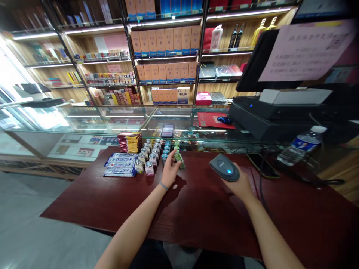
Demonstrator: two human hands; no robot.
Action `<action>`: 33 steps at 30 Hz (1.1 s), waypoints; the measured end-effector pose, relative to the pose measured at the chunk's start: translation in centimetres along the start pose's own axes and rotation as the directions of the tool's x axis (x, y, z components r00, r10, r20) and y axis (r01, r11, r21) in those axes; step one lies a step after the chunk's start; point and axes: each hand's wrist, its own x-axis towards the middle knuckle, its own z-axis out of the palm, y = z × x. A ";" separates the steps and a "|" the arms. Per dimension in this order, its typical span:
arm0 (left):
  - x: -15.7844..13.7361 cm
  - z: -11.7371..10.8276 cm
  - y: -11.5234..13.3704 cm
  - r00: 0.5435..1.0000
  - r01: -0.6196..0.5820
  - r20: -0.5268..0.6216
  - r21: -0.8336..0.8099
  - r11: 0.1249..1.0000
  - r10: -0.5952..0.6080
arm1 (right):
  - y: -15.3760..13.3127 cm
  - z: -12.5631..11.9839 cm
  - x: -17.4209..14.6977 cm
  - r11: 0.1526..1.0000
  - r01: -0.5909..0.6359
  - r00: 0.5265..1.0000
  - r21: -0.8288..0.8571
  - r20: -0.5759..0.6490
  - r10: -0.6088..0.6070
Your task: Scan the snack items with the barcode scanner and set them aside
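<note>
My left hand (171, 170) is closed around a small green container (179, 160), tilted at the front of a row of similar green ones. Just left of it stand a row of blue-capped containers (166, 152) and rows of small clear jars (149, 169) with silvery lids. My right hand (238, 185) grips a dark handheld barcode scanner (224, 168) with a blue light glowing on its top. The scanner's head points left toward the green container, with a gap between them. My palm hides most of the scanner's handle.
Silver-blue packets (120, 165) and a stack of red and yellow packets (129, 142) lie left on the brown table (117, 201). A phone (263, 165), a cable and a water bottle (301, 145) are at right. A glass counter (112, 123) and monitor (259, 59) stand behind.
</note>
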 end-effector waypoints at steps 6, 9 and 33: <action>1.1 -1.1 1.4 0.951 0.305 0.203 -0.501 0.810 -0.232 | -1.2 0.5 -0.5 0.996 0.083 0.977 0.017 0.197 -0.084; 1.3 -1.8 1.7 0.925 0.374 0.260 -0.506 0.777 -0.276 | -2.0 0.9 -0.7 0.985 0.170 0.944 0.007 0.287 -0.165; 1.3 -1.8 0.0 0.938 0.341 0.222 -0.465 0.817 -0.266 | -2.7 1.2 -0.4 0.934 0.332 0.909 -0.135 0.309 -0.279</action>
